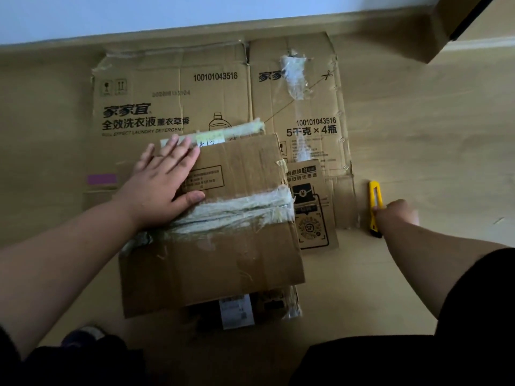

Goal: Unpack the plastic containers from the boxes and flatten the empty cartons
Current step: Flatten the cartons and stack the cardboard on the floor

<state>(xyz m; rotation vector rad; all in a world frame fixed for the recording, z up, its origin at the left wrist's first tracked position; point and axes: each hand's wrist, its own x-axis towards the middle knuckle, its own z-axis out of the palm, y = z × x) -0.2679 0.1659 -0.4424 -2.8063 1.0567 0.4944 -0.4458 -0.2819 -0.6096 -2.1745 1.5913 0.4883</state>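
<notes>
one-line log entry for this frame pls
left hand: flat on taped carton | right hand: on yellow knife, grip unclear | flattened cartons underneath

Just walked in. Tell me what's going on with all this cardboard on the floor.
A person is flattening cartons on a wooden floor. The left hand presses flat on a taped brown cardboard box lying atop a large flattened laundry-detergent carton. The right hand is on a yellow utility knife lying on the floor to the right; the grip itself is blurred. No plastic containers are in view.
</notes>
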